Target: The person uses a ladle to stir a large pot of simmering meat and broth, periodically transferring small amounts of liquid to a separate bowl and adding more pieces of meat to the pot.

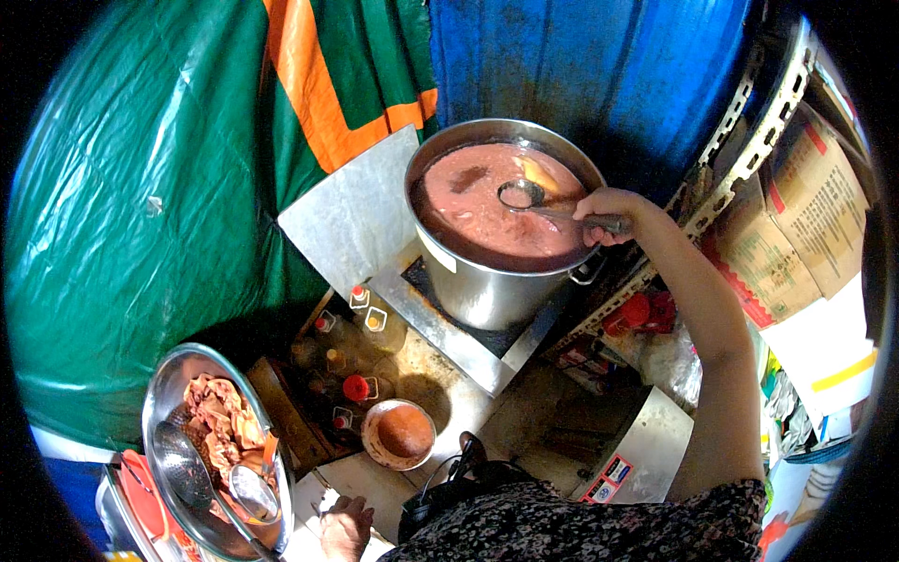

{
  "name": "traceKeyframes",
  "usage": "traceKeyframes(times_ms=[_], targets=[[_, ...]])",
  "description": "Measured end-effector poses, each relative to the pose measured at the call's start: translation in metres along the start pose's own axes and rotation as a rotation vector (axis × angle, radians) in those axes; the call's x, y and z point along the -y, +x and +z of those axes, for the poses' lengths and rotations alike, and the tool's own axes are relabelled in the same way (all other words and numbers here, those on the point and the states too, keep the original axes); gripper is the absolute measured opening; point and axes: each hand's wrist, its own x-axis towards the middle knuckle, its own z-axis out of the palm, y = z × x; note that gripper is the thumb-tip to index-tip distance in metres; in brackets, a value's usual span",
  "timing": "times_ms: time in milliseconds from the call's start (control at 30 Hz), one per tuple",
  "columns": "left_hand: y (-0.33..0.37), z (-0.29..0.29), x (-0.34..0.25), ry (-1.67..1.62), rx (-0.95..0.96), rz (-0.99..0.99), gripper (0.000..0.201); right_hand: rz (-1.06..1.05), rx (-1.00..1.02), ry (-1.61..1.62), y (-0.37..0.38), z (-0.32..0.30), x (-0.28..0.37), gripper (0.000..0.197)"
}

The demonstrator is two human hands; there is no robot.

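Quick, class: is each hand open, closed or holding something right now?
Left hand: partly curled; whether it holds anything cannot be told.
Right hand: closed, holding the ladle.

Showing rows of dark print (817, 204), too small for reading, on the carton (787, 239). Displaying a red-and-white sticker (609, 480) with small dark marks on the pale panel (657, 436). Bearing a white, label-like patch (440, 254) on the pot (487, 294).

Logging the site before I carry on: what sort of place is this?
Probably a makeshift cooking area, though I can't tell whose: a large metal pot full of reddish liquid, capped bottles standing nearby, and green tarp sheeting alongside.
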Motion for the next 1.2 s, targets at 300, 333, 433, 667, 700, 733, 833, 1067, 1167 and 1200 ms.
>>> traceKeyframes(times_ms=[300,333,433,667,700,733,833,1067,1167,1200], targets=[[0.004,-0.043,-0.034,-0.201,-0.077,0.053,0.019,-0.026,-0.017,0.258,0.036,0.007,0.024,0.016],[0.004,-0.046,-0.036,-0.213,-0.063,0.031,0.019,-0.018,-0.019,0.267,0.035,0.011,0.031,0.016],[-0.001,-0.025,-0.015,-0.139,-0.008,-0.047,0.018,0.016,0.017,0.283,0.038,0.013,0.044,0.017],[0.003,-0.042,-0.027,-0.115,-0.058,0.059,0.020,0.055,0.129,0.396,0.085,-0.009,0.050,0.022],[0.003,-0.042,-0.027,-0.131,-0.061,0.061,0.020,0.056,0.158,0.403,0.091,-0.012,0.052,0.022],[0.002,-0.043,-0.028,-0.147,-0.064,0.063,0.021,0.083,0.146,0.438,0.096,-0.015,0.054,0.022],[0.002,-0.043,-0.028,-0.173,-0.067,0.045,0.021,0.129,0.113,0.490,0.100,-0.011,0.066,0.022],[0.003,-0.040,-0.026,-0.130,-0.070,0.037,0.020,0.130,0.098,0.408,0.102,-0.002,0.092,0.024],[0.001,-0.041,-0.026,-0.098,-0.061,0.027,0.019,0.096,0.081,0.364,0.103,0.008,0.104,0.020],[0.000,-0.038,-0.022,-0.110,-0.067,0.020,0.019,0.056,0.044,0.370,0.107,0.011,0.107,0.018]])
